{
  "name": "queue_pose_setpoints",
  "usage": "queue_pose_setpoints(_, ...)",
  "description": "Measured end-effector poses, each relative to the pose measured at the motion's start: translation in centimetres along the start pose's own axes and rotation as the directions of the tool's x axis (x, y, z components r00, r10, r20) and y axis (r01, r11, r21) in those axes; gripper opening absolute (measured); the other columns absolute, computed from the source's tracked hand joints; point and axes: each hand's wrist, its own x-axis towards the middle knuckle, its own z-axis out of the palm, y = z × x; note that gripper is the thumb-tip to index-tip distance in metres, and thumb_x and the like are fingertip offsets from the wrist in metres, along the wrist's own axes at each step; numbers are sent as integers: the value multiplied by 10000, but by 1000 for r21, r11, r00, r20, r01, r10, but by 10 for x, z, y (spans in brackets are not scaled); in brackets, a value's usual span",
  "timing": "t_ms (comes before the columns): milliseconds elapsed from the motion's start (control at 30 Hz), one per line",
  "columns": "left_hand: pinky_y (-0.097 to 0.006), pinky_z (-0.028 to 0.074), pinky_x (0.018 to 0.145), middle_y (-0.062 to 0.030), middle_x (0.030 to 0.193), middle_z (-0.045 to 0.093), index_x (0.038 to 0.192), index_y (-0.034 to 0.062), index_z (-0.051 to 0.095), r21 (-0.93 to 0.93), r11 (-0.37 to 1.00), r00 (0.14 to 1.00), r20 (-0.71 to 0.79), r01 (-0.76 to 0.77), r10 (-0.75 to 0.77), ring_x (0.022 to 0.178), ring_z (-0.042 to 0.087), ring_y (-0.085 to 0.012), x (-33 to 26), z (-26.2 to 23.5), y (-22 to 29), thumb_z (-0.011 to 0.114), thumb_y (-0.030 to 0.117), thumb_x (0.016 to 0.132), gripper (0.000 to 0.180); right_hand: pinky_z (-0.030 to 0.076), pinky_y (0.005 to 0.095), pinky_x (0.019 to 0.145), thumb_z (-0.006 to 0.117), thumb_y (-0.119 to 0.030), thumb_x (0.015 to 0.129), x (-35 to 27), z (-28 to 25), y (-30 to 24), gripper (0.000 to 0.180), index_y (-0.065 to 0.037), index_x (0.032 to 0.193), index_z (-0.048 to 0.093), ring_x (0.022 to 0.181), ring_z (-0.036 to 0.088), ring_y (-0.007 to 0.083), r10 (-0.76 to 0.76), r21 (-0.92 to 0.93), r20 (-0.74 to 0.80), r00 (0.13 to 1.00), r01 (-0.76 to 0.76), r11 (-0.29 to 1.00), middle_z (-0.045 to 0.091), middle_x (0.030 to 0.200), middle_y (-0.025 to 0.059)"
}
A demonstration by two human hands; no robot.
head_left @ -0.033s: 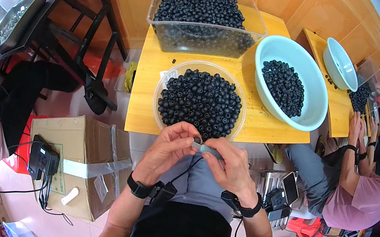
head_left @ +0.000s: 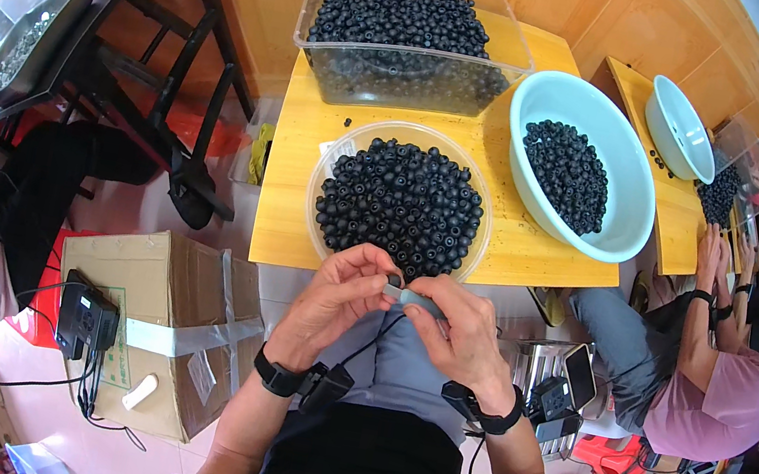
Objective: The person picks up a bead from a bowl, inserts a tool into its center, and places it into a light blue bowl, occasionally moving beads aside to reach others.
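Note:
Over my lap, just off the table's front edge, both hands meet fingertip to fingertip. My left hand [head_left: 335,298] pinches a small black ring-like part [head_left: 394,280] between thumb and fingers. Closed round a slim grey-blue handled tool [head_left: 413,299], my right hand [head_left: 468,336] brings its tip up against that part; the blade end is too small to make out. Right beyond my fingers stands a round clear tub [head_left: 316,187], heaped with black parts [head_left: 401,202] of the same sort, each with a hole.
Behind the tub, a clear rectangular bin [head_left: 406,84] holds more black parts. A light-blue basin [head_left: 632,195] stands to its right on the wooden table [head_left: 284,230]. A cardboard box [head_left: 175,303] is at my left. Co-workers sit on both sides, one in a pink shirt [head_left: 726,400].

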Motion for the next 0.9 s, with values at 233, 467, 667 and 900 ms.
queue_pose_setpoints(233, -241, 551, 729, -94, 974, 654, 993, 35, 580, -64, 998, 999, 27, 26, -25, 793, 649, -128, 0, -5, -2, 653, 33, 854, 157, 470, 367, 529, 673, -89, 816, 1, 1, 1, 178, -30, 969, 603, 645, 625, 317, -28, 18, 4, 1000, 27, 999, 633, 825, 115)
queue_pose_setpoints(467, -242, 552, 725, -103, 962, 654, 980, 31, 581, -69, 997, 999, 29, 24, -22, 796, 650, -135, -1, -2, -4, 649, 30, 856, 141, 455, 367, 521, 673, -84, 813, -1, 0, 2, 170, -32, 958, 601, 634, 615, 317, -30, 3, -2, 1000, 30, 1000, 622, 803, 110)
queue_pose_setpoints(667, -241, 553, 715, -108, 957, 652, 949, 35, 585, -57, 998, 1000, 9, 17, -17, 779, 648, -132, -1, -1, -4, 656, 27, 851, 122, 457, 370, 527, 672, -87, 815, 0, -1, 1, 167, -33, 955, 600, 643, 615, 322, -21, 2, 5, 1000, 21, 1000, 617, 797, 107)
queue_pose_setpoints(900, -221, 527, 665, -116, 951, 642, 894, 52, 581, -59, 998, 999, 33, 15, -13, 745, 624, -117, -2, -2, -1, 680, 27, 830, 120, 477, 376, 558, 668, -89, 816, 3, -3, 4, 159, -27, 950, 611, 660, 614, 339, -45, 51, 26, 999, 43, 998, 619, 813, 120)
